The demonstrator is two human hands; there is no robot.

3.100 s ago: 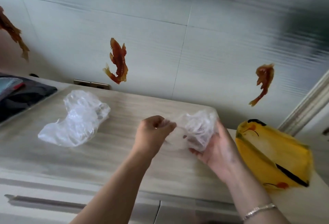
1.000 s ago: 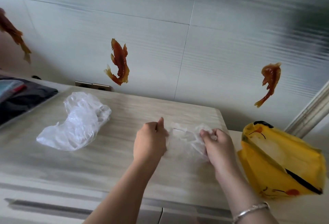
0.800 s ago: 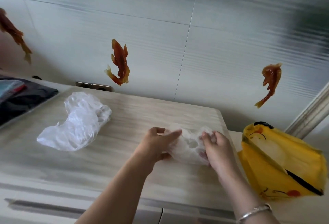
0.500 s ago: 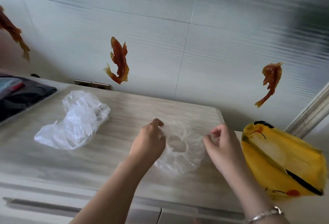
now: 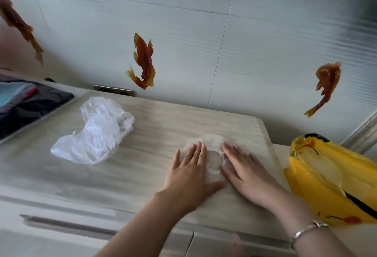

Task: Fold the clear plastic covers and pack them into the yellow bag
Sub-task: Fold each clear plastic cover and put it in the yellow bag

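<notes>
One clear plastic cover lies spread flat on the pale wooden cabinet top. My left hand presses its left side with straight fingers. My right hand presses its right side, palm down, fingers straight. A loose heap of clear plastic covers sits on the cabinet top to the left, well apart from both hands. The yellow bag lies open at the right, just beyond the cabinet's right edge, with its black handle at the top.
A tiled wall with orange fish stickers rises behind the cabinet. Dark folded cloth lies on a lower surface at far left. A drawer handle runs along the cabinet front below the hands.
Half a second ago both hands pinched the cover by its rim, raised off the top. Now the cover lies flat and both hands press it with straight fingers.
</notes>
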